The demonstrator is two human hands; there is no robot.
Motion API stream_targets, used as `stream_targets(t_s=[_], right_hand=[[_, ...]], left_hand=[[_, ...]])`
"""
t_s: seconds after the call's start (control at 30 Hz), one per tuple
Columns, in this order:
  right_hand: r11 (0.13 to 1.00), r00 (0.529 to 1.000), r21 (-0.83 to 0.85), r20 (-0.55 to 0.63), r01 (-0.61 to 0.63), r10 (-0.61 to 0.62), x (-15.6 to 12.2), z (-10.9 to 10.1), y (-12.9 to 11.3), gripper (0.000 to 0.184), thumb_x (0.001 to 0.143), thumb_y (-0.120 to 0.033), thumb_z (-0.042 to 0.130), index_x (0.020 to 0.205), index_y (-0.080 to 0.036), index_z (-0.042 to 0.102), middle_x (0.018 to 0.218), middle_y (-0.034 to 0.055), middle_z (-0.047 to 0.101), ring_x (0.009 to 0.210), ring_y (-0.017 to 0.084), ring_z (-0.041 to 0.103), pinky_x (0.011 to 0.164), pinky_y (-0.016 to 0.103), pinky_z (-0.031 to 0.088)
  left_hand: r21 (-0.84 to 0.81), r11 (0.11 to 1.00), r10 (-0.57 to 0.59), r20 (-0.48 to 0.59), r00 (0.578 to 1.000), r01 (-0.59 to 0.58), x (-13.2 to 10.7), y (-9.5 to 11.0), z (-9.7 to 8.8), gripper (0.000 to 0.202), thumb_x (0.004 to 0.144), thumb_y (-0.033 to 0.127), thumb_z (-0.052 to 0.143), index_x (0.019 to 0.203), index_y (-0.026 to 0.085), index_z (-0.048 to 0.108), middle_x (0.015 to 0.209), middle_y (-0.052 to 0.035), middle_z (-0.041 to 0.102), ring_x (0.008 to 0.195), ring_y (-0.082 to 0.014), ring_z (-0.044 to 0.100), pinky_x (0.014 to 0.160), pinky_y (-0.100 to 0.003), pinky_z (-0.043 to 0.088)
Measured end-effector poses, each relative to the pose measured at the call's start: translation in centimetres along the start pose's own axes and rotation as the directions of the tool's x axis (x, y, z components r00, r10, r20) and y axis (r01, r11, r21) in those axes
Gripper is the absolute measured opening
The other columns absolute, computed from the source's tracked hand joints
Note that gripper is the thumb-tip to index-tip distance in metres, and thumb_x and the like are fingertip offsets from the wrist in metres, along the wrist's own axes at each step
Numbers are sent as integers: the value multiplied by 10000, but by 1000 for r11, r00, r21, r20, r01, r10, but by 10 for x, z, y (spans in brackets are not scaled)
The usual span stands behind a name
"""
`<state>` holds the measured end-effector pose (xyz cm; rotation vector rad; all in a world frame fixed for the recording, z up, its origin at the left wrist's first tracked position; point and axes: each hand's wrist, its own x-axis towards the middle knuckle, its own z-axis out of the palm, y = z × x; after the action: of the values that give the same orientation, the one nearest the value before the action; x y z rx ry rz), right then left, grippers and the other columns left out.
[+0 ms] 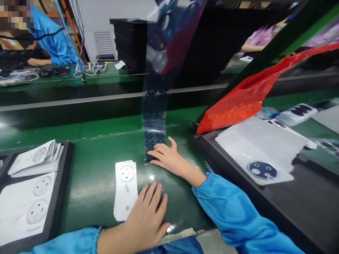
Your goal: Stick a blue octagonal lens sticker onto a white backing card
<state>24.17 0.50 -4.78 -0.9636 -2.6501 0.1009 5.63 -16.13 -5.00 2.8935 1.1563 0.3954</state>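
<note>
At the far left, across the bench, a co-worker's blue sleeve (pixel 57 40) ends in a hand resting on the surface. Nearer, a black foam tray (pixel 58 197) holds white panels (pixel 16 206) with ringed camera discs, some fanned in a pile. To its right, on the green work mat (pixel 88 183), lies a small stack of white panels (pixel 126 197), the top one showing a round disc. Just beside it, overlapping its lower corner in view, the left hand (pixel 145 218) is palm down, fingers long and a little spread, thumb well out, gripping nothing visible; whether it touches the stack I cannot tell. Beyond its fingertips hangs a clear film strip (pixel 154 121) of dark camera-shaped pieces, its lower end on the mat. The right hand (pixel 166 158) reaches over that end, thumb and forefinger narrowly apart at the lowest piece, little finger raised; whether they pinch it is unclear. Near the right cuff, tweezers (pixel 208 167) point up; farther right are a red plastic bag (pixel 238 102) and another black tray (pixel 315 197) with white panels.
</note>
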Motion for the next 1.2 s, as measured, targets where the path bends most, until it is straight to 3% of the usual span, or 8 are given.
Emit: stream_targets(t_s=[0.23, 0.5, 0.67, 0.77, 0.87, 0.97, 1.07, 1.2], right_hand=[[980, 977, 12, -75, 199, -198, -7, -7, 0, 214, 1030, -249, 520, 1059, -150, 707, 1371, 140, 607, 1444, 326, 380, 1198, 546, 289], [936, 974, 346, -187, -60, 132, -6, -34, 12, 778, 940, -309, 675, 1561, -86, 264, 1569, 163, 391, 1442, 266, 389, 1196, 457, 334], [889, 887, 456, -391, -44, 245, -65, -61, -33, 264, 961, -297, 657, 1183, -157, 682, 1162, 69, 724, 1119, 210, 666, 1025, 346, 514], [896, 987, 439, -158, 71, -1, -125, -55, -70, 209, 994, -311, 617, 1152, -207, 705, 1037, 32, 756, 1047, 203, 690, 972, 340, 540], [945, 998, 321, -14, 66, -65, -164, -42, -77, 285, 1033, -267, 525, 1266, -166, 656, 1241, 108, 691, 1230, 272, 597, 1041, 445, 494], [947, 999, 322, 51, -15, -1, -169, -39, -66, 353, 1013, -330, 565, 1311, -153, 629, 1174, 140, 674, 1122, 268, 620, 965, 437, 530], [965, 989, 262, 140, 0, -38, -160, -43, -58, 468, 956, -413, 651, 1341, -150, 621, 1177, 166, 623, 1094, 288, 591, 937, 449, 528], [984, 989, 157, 111, 79, -97, -151, -39, -56, 433, 968, -384, 636, 1363, -207, 616, 1416, 159, 555, 1313, 341, 484, 1084, 491, 418]], left_hand=[[-111, 993, -43, 68, 997, 51, -1, -2, 11, 580, 978, 447, 468, 1449, 109, 461, 1553, -233, 354, 1439, -423, 322, 1128, -574, 330], [35, 979, -199, -46, 979, 201, 2, -4, 9, 646, 989, 479, 426, 1451, 28, 440, 1582, -298, 233, 1469, -491, 206, 1128, -688, 233], [82, 983, -161, -65, 985, 166, 6, -3, 6, 390, 1007, 216, 388, 1320, 117, 599, 1384, -207, 551, 1278, -362, 524, 1016, -536, 442], [86, 983, -159, -47, 986, 163, 7, -3, 10, 384, 1029, 228, 359, 1288, 124, 623, 1377, -175, 576, 1275, -329, 542, 1053, -530, 434], [93, 976, -196, -21, 980, 197, 10, -1, 14, 654, 1001, 531, 455, 1426, 35, 481, 1502, -244, 431, 1409, -417, 384, 1139, -629, 319], [80, 975, -210, 6, 978, 209, 13, 1, 15, 892, 914, 690, 521, 1499, 32, 377, 1551, -283, 325, 1446, -484, 278, 1146, -670, 277], [47, 982, -185, 7, 983, 184, 16, 0, 13, 633, 983, 537, 506, 1483, 154, 443, 1596, -250, 245, 1473, -503, 186, 1123, -697, 277], [-26, 999, -28, 40, 999, 29, 15, -5, 12, 449, 1050, 369, 377, 1391, 122, 532, 1513, -208, 431, 1445, -349, 365, 1176, -545, 322]])
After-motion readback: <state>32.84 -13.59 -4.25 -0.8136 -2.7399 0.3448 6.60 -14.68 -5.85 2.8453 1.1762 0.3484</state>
